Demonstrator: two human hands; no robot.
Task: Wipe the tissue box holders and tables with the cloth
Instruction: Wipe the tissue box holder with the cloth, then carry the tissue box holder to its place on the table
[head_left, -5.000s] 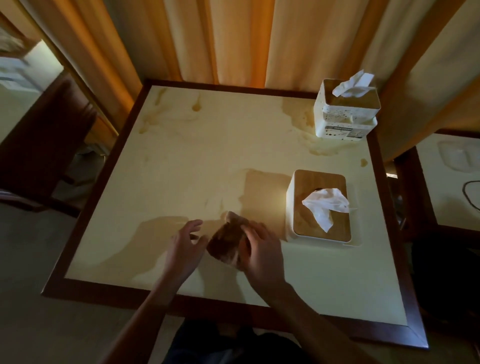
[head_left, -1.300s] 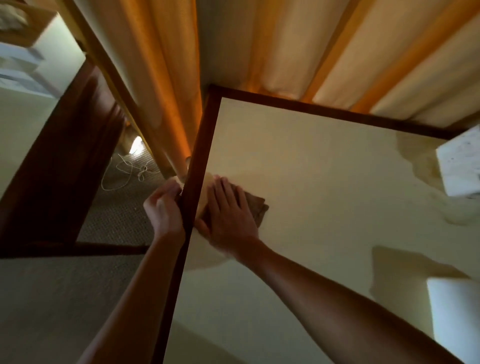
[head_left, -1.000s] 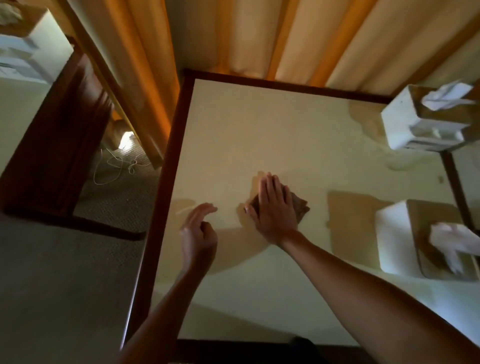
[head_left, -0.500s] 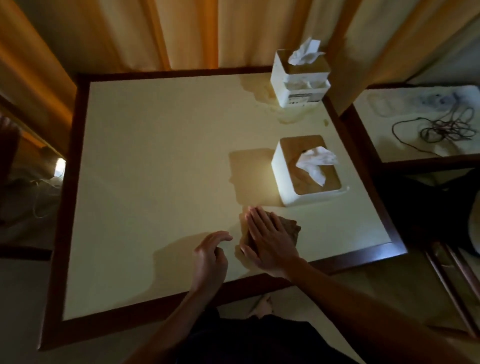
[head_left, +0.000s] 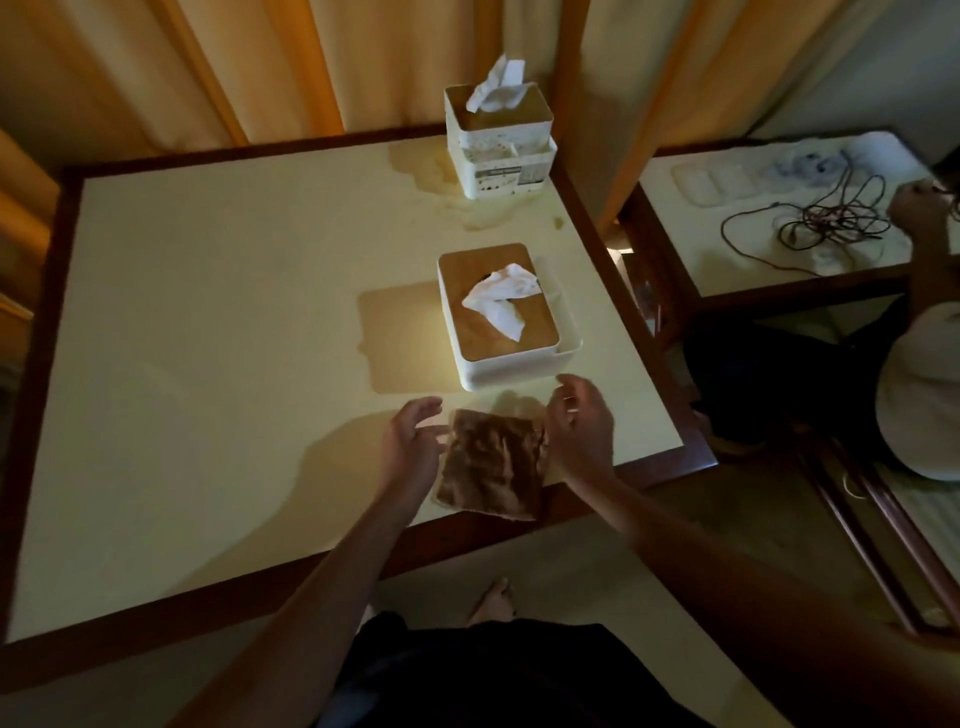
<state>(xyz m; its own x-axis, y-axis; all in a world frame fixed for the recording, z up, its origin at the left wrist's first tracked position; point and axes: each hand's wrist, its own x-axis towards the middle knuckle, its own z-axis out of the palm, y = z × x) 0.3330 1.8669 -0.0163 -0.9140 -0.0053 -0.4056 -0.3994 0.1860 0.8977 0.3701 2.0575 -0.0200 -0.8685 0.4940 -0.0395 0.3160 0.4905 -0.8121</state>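
Fingers of both the left hand (head_left: 413, 441) and right hand (head_left: 582, 426) hang loosely spread beside the brown cloth (head_left: 491, 462), lying flat at the table (head_left: 208, 338)'s six o'clock edge; best gather it squarely before wiping the holder (head_left: 514, 358) at twelve.

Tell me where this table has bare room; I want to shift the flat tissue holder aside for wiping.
The cream tabletop is bare across its left half, from the dark wooden rim to the flat white wood-lidded tissue holder. The right side is crowded: tall white tissue holder at the far corner, brown cloth between both hands at the near edge.
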